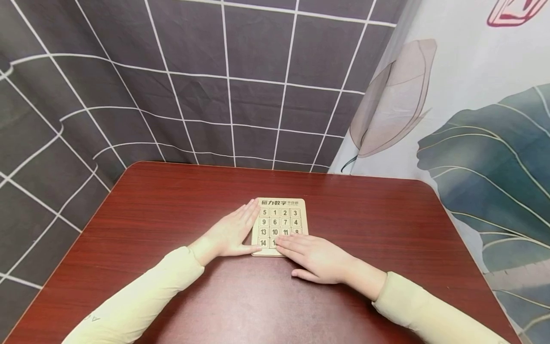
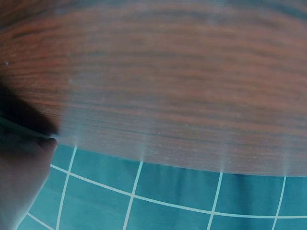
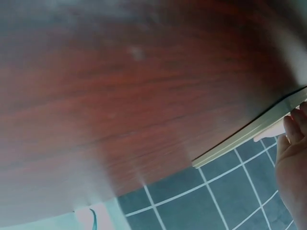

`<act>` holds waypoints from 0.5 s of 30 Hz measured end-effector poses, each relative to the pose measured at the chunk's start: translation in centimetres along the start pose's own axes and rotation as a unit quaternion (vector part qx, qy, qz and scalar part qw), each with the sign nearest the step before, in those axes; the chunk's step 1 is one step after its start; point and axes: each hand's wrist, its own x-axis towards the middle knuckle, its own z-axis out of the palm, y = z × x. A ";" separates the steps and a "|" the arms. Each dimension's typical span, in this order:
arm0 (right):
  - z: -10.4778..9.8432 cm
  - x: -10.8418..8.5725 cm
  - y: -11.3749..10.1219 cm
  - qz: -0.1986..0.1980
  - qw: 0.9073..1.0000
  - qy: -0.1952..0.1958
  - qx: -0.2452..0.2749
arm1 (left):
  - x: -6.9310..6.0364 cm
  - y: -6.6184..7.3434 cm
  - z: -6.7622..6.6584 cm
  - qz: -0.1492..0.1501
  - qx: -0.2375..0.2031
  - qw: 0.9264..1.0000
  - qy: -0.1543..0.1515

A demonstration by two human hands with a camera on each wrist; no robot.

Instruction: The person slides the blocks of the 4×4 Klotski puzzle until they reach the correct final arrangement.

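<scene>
A pale sliding number puzzle (image 1: 280,202) with several numbered square tiles lies flat on the table in the head view. Along its left edge rests my left hand (image 1: 232,233), fingers straight and thumb near the lower left corner. My right hand (image 1: 320,258) lays its extended fingers over the lower right tiles and hides some of the bottom row; its thumb is off the board. In the left wrist view, only part of the left hand (image 2: 24,177) shows, at the left border. The right wrist view has the board's edge (image 3: 240,138) beside the right hand (image 3: 293,167).
The red-brown wooden table (image 1: 172,205) has rounded far corners. Behind it hangs a dark curtain (image 1: 258,105) with a white grid. A pale curtain (image 1: 455,81) with large leaf prints hangs at the right.
</scene>
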 end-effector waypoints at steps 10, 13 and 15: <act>-0.4 -2.6 0.1 0.034 0.999 0.011 0.000 | 0.1 -0.3 0.2 0.000 0.008 1.000 -0.006; -0.3 -2.6 0.2 0.029 0.999 0.018 0.002 | 0.1 -0.2 0.2 0.002 0.007 1.000 -0.005; -0.2 -2.3 0.2 0.023 0.999 0.022 0.003 | 0.1 -0.1 0.1 0.002 0.003 1.000 -0.003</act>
